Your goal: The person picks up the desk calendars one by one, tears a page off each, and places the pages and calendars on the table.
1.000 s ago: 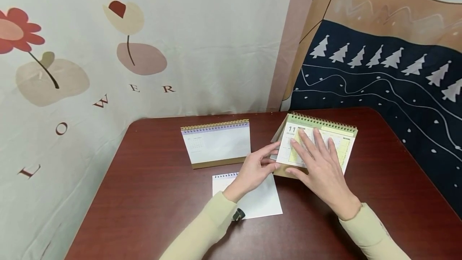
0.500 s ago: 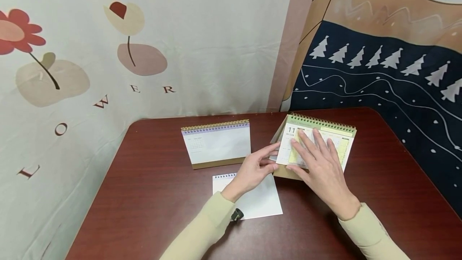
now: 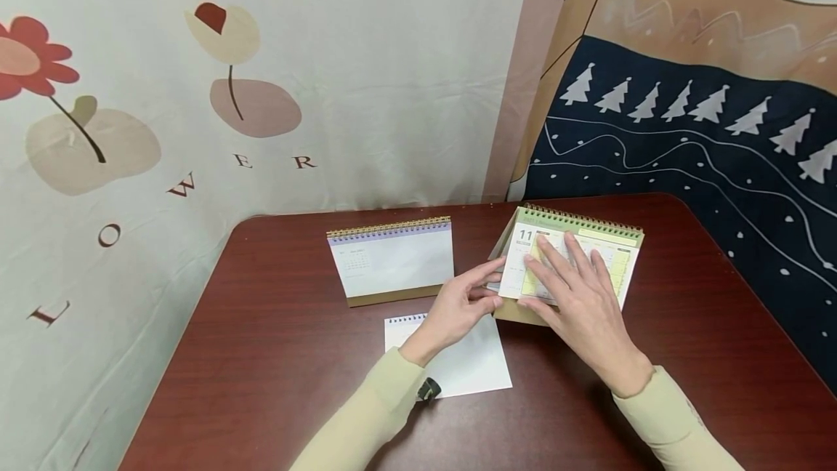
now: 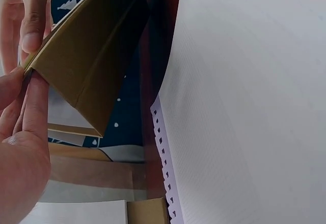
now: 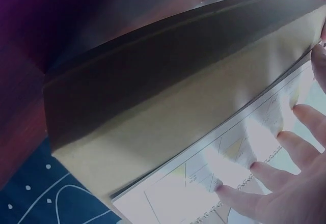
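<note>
Pale cloth (image 3: 392, 93) printed with flowers hangs behind the table (image 3: 248, 325), and dark cloth (image 3: 654, 144) with white trees hangs to the right. At the table's back right stands the green calendar (image 3: 513, 278), propped like a tent. The left hand (image 3: 458, 307) pinches its lower left edge between thumb and fingers; the right hand (image 3: 585, 311) lies on the page, fingers spread apart, gripping nothing.

Too hard a press from that palm could make the base slide back or splay flatter. A sideways tug by the left hand might crease the board or strain the page at its rings.

Just left of the left hand, the purple calendar (image 3: 395, 260) stands near enough to be knocked by a backward swing. Below, the loose sheet (image 3: 474, 362) lies under the left wrist, where the sleeve (image 3: 373, 402) or the black piece (image 3: 429, 389) beside it could drag it askew.
</note>
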Demonstrator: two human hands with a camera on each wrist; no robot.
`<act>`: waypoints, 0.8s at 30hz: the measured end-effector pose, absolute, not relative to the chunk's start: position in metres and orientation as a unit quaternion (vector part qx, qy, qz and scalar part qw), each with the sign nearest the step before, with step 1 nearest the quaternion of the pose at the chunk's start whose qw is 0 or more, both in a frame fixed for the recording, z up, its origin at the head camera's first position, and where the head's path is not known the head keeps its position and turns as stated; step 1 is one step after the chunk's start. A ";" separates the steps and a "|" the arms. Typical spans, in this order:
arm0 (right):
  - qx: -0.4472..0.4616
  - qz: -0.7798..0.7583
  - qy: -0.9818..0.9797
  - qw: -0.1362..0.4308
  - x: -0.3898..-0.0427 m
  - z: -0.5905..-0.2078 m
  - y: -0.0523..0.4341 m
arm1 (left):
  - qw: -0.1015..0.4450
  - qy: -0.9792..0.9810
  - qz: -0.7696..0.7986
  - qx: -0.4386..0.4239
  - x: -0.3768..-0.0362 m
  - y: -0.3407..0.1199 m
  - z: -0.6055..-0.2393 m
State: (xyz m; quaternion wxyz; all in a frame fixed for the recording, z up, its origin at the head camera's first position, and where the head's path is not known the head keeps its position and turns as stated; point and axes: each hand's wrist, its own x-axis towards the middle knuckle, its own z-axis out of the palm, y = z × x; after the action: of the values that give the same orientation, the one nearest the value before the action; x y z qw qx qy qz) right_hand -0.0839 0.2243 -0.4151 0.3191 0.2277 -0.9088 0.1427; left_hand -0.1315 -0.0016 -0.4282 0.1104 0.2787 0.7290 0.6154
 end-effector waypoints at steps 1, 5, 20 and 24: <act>0.229 0.143 -0.908 0.320 -0.084 -0.415 0.225 | 0.111 0.729 0.616 0.278 -0.132 -0.002 -0.428; 0.233 0.145 -0.908 0.316 -0.084 -0.415 0.226 | 0.110 0.728 0.617 0.277 -0.132 -0.003 -0.428; 0.240 0.155 -0.906 0.311 -0.082 -0.414 0.229 | 0.114 0.721 0.633 0.258 -0.133 -0.001 -0.432; 0.240 0.157 -0.905 0.314 -0.081 -0.415 0.229 | 0.112 0.725 0.631 0.251 -0.133 -0.001 -0.431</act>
State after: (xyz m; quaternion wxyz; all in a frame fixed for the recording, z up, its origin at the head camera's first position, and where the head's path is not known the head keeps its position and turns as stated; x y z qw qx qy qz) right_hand -0.0814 0.2295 -0.4147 0.3143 0.2401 -0.9050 0.1567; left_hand -0.1329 -0.0012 -0.4311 0.1117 0.2510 0.7252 0.6313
